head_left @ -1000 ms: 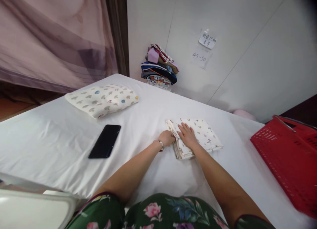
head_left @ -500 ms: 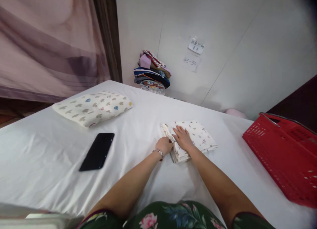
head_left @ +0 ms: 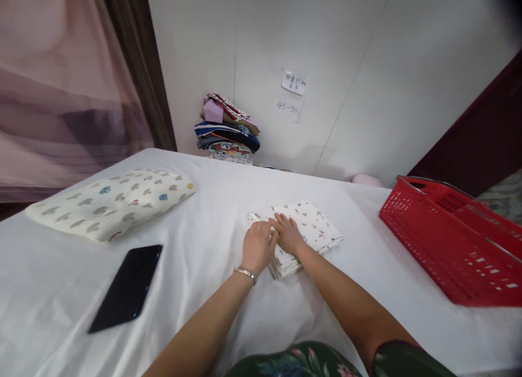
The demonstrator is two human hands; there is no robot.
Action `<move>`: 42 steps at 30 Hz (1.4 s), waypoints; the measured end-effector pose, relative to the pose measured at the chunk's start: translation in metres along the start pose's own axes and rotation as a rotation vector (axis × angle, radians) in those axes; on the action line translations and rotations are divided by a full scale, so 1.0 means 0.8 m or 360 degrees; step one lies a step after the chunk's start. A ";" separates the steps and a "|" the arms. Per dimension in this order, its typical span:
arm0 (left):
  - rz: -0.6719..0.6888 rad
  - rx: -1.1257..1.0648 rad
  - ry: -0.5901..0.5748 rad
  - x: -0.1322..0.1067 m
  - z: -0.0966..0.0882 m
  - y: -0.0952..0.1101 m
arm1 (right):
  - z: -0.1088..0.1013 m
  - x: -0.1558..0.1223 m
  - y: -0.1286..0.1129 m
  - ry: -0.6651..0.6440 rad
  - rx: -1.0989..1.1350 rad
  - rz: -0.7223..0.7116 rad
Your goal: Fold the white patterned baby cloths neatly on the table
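Wall: pale panels (head_left: 338, 39) bear two handwritten paper notes (head_left: 291, 94), one reading "45-50," at 12 o'clock from the folded cloth; a curtain (head_left: 69, 94) hangs at 10.
Table: white covering (head_left: 350, 311), creased toward the wearer's side.
Folded cloth: cream with small printed motifs (head_left: 316, 224), lying flat on the table, layered edges at 7 o'clock, under both hands.
Left hand: braceleted at the wrist, the hand (head_left: 259, 247) rests over the cloth's 9 o'clock edge, fingers bent beside the other hand's; whether they pinch fabric cannot be told.
Right hand: palm down, fingers extended, this hand (head_left: 289, 235) lies on top of the cloth, gripping nothing.
Pillow-like bundle: mushroom-print fabric (head_left: 114, 203), at 9 to 10 o'clock.
Black phone: flat (head_left: 126, 287), toward 8.
Clothes: stacked pile (head_left: 228, 132), at 11.
Basket: red plastic (head_left: 444, 252), at 3.
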State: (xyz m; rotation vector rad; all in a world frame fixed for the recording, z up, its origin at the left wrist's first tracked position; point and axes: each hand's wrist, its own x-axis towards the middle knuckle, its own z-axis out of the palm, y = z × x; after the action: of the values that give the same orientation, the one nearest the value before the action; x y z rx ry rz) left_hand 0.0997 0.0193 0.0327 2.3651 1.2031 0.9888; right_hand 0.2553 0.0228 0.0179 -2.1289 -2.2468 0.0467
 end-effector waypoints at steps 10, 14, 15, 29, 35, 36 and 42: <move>0.0215 0.0340 -0.0158 -0.031 0.047 -0.019 | 0.000 0.002 -0.002 0.0097 0.0084 -0.0044; 0.0199 0.0404 -0.0189 -0.033 0.043 -0.020 | -0.012 0.005 0.011 -0.0046 0.0187 -0.0089; 0.0196 0.0413 -0.0200 -0.033 0.042 -0.020 | -0.018 0.002 0.021 -0.0094 0.0195 -0.0084; 0.0136 0.0424 -0.0264 -0.034 0.041 -0.016 | -0.036 -0.078 0.175 0.0053 0.0386 0.0847; 0.0085 0.0291 -0.0260 -0.035 0.041 -0.018 | -0.039 -0.069 0.191 0.0033 0.0573 0.0888; 0.0065 0.0261 -0.0248 -0.036 0.041 -0.018 | -0.039 -0.067 0.194 0.0030 0.0601 0.0898; -0.0192 0.0094 -0.0107 -0.034 0.045 -0.026 | -0.050 -0.049 0.205 -0.0017 0.0802 0.0949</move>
State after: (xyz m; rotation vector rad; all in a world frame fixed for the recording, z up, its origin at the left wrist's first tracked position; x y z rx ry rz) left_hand 0.1010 0.0113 -0.0164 2.3191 1.3493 0.8397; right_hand 0.4235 -0.0082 0.0488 -2.3737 -1.3203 0.5714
